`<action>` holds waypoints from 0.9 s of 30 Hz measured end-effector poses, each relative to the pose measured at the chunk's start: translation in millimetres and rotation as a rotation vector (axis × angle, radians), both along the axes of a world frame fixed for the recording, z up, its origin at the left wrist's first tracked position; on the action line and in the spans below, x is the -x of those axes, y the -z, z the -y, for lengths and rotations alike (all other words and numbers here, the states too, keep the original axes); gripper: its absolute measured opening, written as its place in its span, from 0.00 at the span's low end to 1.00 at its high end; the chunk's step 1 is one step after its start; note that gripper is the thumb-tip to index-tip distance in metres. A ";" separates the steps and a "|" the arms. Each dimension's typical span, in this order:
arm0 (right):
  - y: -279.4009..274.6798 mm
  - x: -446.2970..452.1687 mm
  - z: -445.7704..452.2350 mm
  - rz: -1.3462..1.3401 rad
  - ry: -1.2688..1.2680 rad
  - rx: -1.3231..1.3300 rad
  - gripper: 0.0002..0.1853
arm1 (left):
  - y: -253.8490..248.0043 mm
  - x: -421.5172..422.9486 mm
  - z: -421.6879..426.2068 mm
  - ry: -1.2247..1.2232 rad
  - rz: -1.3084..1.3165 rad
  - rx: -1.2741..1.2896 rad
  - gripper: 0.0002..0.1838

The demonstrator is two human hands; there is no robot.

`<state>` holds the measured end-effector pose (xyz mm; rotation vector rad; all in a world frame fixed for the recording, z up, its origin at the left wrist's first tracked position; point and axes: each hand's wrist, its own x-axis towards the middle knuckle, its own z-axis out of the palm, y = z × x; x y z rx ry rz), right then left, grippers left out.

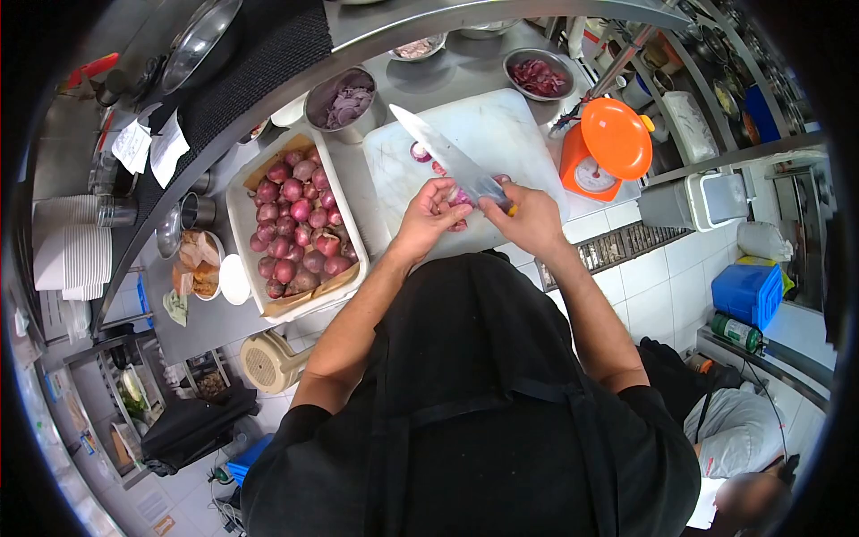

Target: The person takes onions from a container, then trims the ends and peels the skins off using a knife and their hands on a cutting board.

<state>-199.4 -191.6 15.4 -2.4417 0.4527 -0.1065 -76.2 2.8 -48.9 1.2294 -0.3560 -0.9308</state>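
A broad-bladed knife [440, 148] points up and left over the white cutting board [394, 166], with my right hand [530, 217] closed on its handle. Beside the blade, my left hand [429, 215] has its fingers curled around a small red onion piece [459, 196]. On the board above my left hand lies a cut onion piece [420, 152]. Left of the board, a white tray [240, 224] lined with brown paper holds several whole red onions [300, 210].
A metal container [345, 100] of sliced onion stands behind the tray. A bowl [540, 74] of dark red pieces is behind the board. An orange scale [598, 157] stands at its right. Overhead runs a metal shelf edge [403, 38]. A person [738, 430] is at lower right.
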 end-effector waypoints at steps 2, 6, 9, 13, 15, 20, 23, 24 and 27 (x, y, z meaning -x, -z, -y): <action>7.8 1.0 1.9 0.053 0.005 -0.013 0.27 | 4.5 -0.2 0.0 -0.008 -0.008 0.005 0.29; -8.5 -3.4 1.9 -0.045 0.073 -0.106 0.27 | -5.7 1.7 0.3 -0.002 0.025 -0.005 0.29; 5.0 -1.3 1.2 0.049 0.015 -0.031 0.27 | -3.8 1.7 -0.6 -0.003 0.027 -0.010 0.28; -1.6 1.5 -3.1 0.010 0.004 -0.014 0.27 | -3.2 3.0 -0.9 -0.005 0.008 -0.017 0.26; -0.7 0.0 -0.9 0.054 0.039 -0.035 0.27 | -7.0 3.8 -1.1 -0.009 0.016 -0.015 0.26; -1.2 0.0 2.0 -0.007 0.044 -0.075 0.28 | -9.0 4.5 -0.5 0.003 0.042 -0.019 0.26; -2.9 2.5 1.0 -0.036 0.004 -0.035 0.28 | -1.4 3.9 -2.1 0.005 0.033 -0.011 0.28; -5.0 2.9 0.6 -0.062 -0.011 -0.024 0.29 | -2.6 4.7 -1.9 0.001 0.033 -0.013 0.28; -5.1 1.6 3.3 -0.035 0.051 -0.083 0.30 | -7.0 6.3 -0.7 -0.003 0.038 -0.020 0.27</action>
